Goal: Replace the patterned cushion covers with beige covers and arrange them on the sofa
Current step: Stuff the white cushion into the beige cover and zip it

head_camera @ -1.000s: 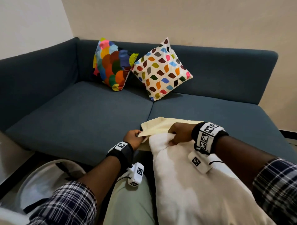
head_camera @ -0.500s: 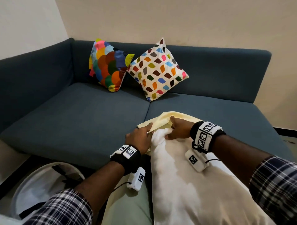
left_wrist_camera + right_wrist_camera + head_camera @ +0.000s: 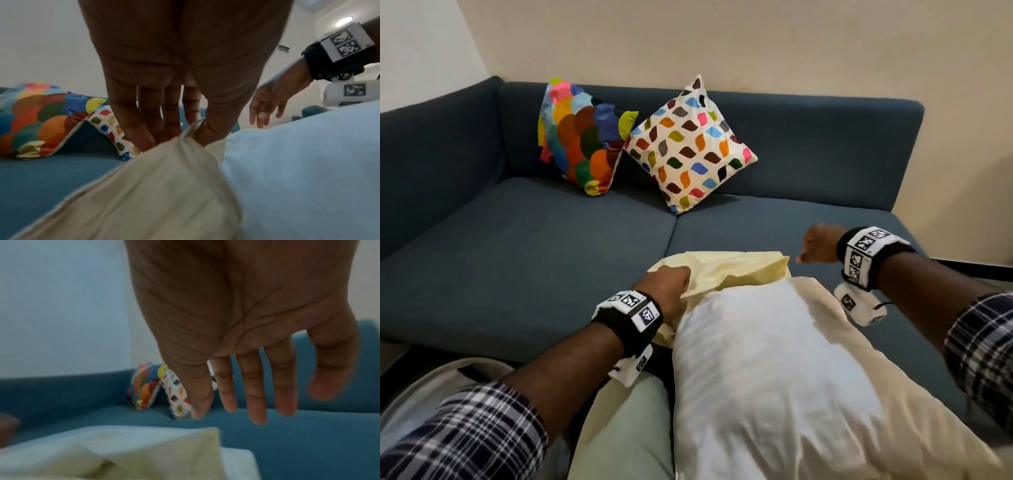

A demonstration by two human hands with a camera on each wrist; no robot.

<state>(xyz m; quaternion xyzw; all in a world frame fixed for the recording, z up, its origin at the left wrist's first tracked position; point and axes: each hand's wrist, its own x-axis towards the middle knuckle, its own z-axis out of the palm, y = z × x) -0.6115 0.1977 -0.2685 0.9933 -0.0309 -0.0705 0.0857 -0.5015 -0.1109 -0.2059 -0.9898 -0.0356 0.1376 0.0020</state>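
At sofa [image 3: 524, 246] front edge: left hand [image 3: 666, 289] fingers pinching beige cover [image 3: 736, 270] rim, right hand [image 3: 816, 245] fingers loose, w/ nothing held.

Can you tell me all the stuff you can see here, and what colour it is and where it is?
Dark blue fabric sofa: one, against the beige wall.
Rainbow scallop-patterned cushion: one, leaning on the sofa back, left.
White cushion with coloured leaf shapes: one, beside it, touching.
Pale beige fabric cover: one, at the front of the seat.
White bare cushion insert: one, partly in the cover.
Left hand: grips the cover's edge.
Right hand: open, above the seat, holding nothing.
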